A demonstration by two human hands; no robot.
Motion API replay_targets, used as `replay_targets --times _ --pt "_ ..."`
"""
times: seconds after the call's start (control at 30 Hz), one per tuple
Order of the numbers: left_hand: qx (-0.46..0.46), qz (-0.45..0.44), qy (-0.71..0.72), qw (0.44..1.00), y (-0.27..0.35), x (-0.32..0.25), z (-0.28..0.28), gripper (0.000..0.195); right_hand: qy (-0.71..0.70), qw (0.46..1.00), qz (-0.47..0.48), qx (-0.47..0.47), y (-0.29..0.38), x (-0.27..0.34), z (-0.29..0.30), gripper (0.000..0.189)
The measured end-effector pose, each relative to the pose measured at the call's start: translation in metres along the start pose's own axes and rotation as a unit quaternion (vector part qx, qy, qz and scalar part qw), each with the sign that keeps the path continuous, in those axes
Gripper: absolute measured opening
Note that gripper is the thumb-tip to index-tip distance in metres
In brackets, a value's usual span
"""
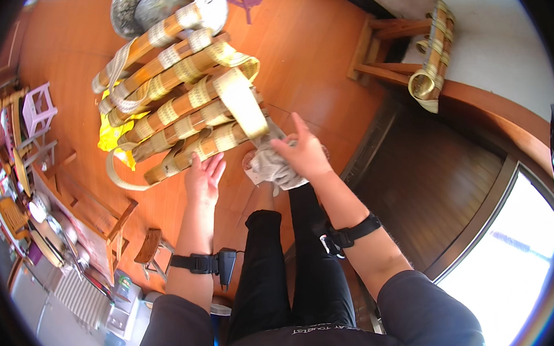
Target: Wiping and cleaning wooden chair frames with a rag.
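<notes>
Before me lies a row of bamboo tubes [175, 108] with woven bands around them and loose straps at their ends. My left hand [204, 179] is palm up with fingers apart, at the lower edge of the nearest tube [201, 153]. Whether it touches the tube I cannot tell. A wide pale strap [241, 102] curls over the tubes' right end. My right hand [305, 153] has its fingers spread, right of that strap and over a crumpled grey cloth [276, 166]. No grip on the cloth is visible. The cloth partly hides my feet.
A yellow bag [110, 134] shows beneath the tubes. Past them stands a container with grey, rounded contents [156, 12]. More bamboo tubes [437, 47] rest by a wooden frame [364, 51] at right. At left are a wooden table [79, 216], a small stool [149, 248] and a lilac stool [38, 108].
</notes>
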State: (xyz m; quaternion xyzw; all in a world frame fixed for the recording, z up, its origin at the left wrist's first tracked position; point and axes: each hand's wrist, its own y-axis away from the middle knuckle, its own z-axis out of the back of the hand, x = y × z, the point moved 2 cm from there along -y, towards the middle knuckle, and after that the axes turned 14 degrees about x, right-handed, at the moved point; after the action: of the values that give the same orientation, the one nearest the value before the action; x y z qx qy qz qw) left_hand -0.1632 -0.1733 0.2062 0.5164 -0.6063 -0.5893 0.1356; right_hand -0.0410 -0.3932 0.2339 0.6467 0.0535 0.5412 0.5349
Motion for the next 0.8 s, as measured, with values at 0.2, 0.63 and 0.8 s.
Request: replay_targets --times 0.2,0.63,0.8 --pt "-0.005 0.073 0.021 0.997 0.009 0.006 -0.008 0.058 -0.359 0.877 -0.038 -0.316 0.033 -0.112 0.131 0.086" --pt "-0.065 0.101 0.010 0.993 0.016 0.025 -0.014 0.052 -0.662 0.726 0.095 -0.158 0.020 -0.178 0.280 0.070" --pt "-0.036 0.176 -0.073 0.981 0.041 0.048 -0.031 0.054 -0.669 0.713 0.120 -0.174 0.018 -0.205 0.294 0.044"
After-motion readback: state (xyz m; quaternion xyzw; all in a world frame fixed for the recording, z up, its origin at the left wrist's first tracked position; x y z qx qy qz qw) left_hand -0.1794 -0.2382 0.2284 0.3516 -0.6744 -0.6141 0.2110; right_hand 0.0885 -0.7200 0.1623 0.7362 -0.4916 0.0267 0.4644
